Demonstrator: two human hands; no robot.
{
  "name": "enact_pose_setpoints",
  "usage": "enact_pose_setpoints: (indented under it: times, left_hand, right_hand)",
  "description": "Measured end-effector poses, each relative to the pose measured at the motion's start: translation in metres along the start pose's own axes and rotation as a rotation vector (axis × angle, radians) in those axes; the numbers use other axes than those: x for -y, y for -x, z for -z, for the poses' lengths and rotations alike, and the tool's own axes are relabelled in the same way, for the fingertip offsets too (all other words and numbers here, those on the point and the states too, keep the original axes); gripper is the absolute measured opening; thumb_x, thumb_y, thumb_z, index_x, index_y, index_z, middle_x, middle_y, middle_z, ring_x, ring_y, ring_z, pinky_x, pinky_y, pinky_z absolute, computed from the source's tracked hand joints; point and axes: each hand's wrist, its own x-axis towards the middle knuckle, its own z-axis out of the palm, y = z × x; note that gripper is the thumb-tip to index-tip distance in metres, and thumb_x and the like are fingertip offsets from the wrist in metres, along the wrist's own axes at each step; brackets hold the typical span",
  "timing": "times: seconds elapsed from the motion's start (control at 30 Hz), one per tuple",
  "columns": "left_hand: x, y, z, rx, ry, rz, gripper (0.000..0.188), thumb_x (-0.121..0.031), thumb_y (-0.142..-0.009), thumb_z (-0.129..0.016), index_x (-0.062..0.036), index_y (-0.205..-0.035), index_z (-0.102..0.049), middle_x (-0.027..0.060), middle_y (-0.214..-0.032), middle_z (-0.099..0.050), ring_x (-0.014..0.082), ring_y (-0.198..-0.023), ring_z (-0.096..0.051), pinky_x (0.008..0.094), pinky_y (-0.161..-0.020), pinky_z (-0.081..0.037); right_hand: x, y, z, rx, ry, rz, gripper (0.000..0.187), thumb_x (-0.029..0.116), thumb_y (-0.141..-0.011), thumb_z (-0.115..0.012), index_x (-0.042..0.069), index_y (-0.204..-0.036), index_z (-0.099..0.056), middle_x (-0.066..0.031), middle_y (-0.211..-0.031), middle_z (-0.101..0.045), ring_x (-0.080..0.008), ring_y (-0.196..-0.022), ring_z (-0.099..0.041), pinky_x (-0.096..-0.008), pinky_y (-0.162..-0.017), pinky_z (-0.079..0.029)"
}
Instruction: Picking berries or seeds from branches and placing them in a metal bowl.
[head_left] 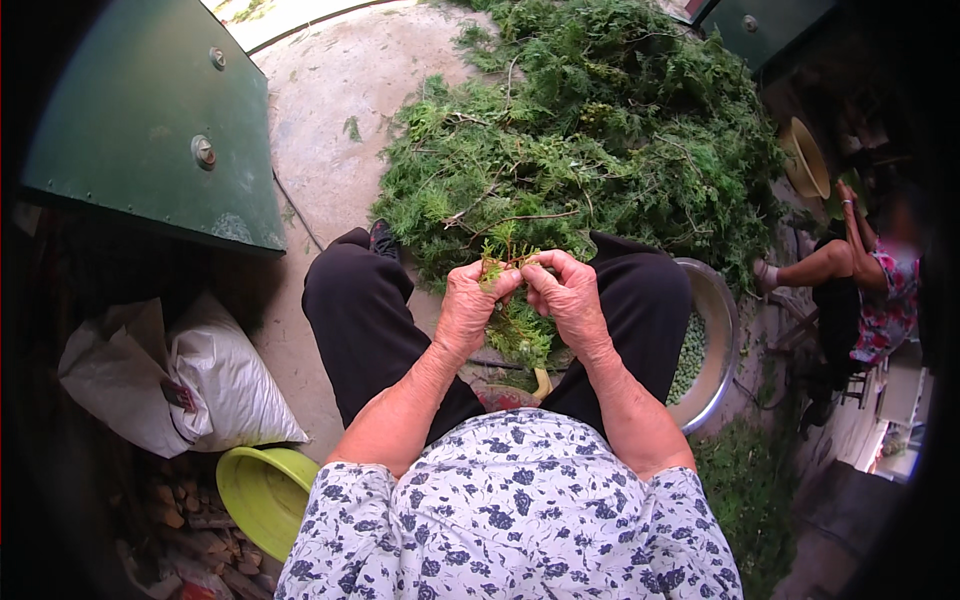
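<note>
My left hand [470,308] grips a leafy evergreen sprig [511,332] in front of my lap, between my knees. Close against it, the fingertips of my right hand [568,300] pinch at the same sprig; whether a small cone sits between them is hidden. Just beyond my hands spreads a large heap of cut evergreen branches [590,150]. Beside my right knee stands a wide metal basin [730,335], partly covered by my leg, with many small round green cones [690,358] in it.
At left are a green metal door [150,130], white woven sacks [225,380], a yellow-green plastic basin [262,490] and stacked firewood [205,545]. A seated person [870,270] works at right near a tan basin [806,158]. More greenery [745,490] lies behind the metal basin.
</note>
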Motion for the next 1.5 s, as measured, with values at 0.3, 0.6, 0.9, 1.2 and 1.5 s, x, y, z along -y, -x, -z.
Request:
enact_pose_setpoints:
  times: [0.3, 0.6, 0.9, 1.2, 1.5]
  left_hand:
    - [0.004, -0.004, 0.005, -0.175, -0.010, -0.062, 0.012, -0.014, -0.079, -0.067, -0.0044, -0.083, -0.062, -0.0004, -0.071, -0.060, 0.0058, -0.061, -0.052, 0.0207, -0.054, -0.041]
    - [-0.003, -0.008, 0.004, -0.289, 0.277, 0.025, 0.014, -0.014, -0.080, -0.066, -0.0049, -0.086, -0.058, 0.0030, -0.076, -0.061, 0.0103, -0.062, -0.055, 0.0263, -0.049, -0.049]
    - [0.001, -0.008, 0.002, -0.303, 0.250, 0.057, 0.014, -0.015, -0.080, -0.067, -0.0051, -0.086, -0.059, 0.0023, -0.073, -0.058, 0.0111, -0.060, -0.054, 0.0271, -0.048, -0.050]
    - [0.007, -0.005, -0.001, -0.265, 0.148, -0.011, 0.012, -0.012, -0.080, -0.067, -0.0042, -0.087, -0.062, 0.0014, -0.080, -0.062, 0.0093, -0.069, -0.055, 0.0238, -0.059, -0.047]
    - [0.014, -0.006, 0.006, -0.197, 0.144, 0.001, 0.009, -0.011, -0.082, -0.065, -0.0031, -0.086, -0.061, 0.0014, -0.077, -0.061, 0.0098, -0.064, -0.055, 0.0235, -0.056, -0.045]
  right_hand:
    - [0.050, 0.034, 0.018, -0.486, 0.228, 0.443, 0.013, 0.007, -0.084, -0.062, 0.001, -0.095, -0.057, -0.0002, -0.069, -0.055, -0.0031, -0.053, -0.048, -0.0167, -0.046, -0.036]
    - [0.001, 0.107, 0.214, -1.094, 1.005, 0.184, 0.041, -0.001, -0.076, -0.051, 0.001, -0.117, -0.052, -0.0139, -0.108, -0.054, -0.0247, -0.097, -0.055, -0.0332, -0.086, -0.045]
    - [0.047, 0.077, 0.084, -0.887, 0.923, 0.592, 0.011, 0.003, -0.081, -0.060, 0.001, -0.092, -0.063, -0.0060, -0.086, -0.060, -0.0169, -0.079, -0.056, -0.0273, -0.072, -0.045]
    - [0.015, 0.025, -0.037, -0.144, 1.002, 0.649, 0.025, 0.001, -0.072, -0.064, 0.002, -0.097, -0.058, -0.0121, -0.084, -0.055, -0.0292, -0.074, -0.058, -0.0351, -0.062, -0.047]
    - [0.008, 0.016, -0.030, -0.157, 0.387, 0.216, 0.011, 0.005, -0.079, -0.063, 0.000, -0.088, -0.059, -0.0049, -0.072, -0.058, -0.0122, -0.057, -0.057, -0.0245, -0.050, -0.046]
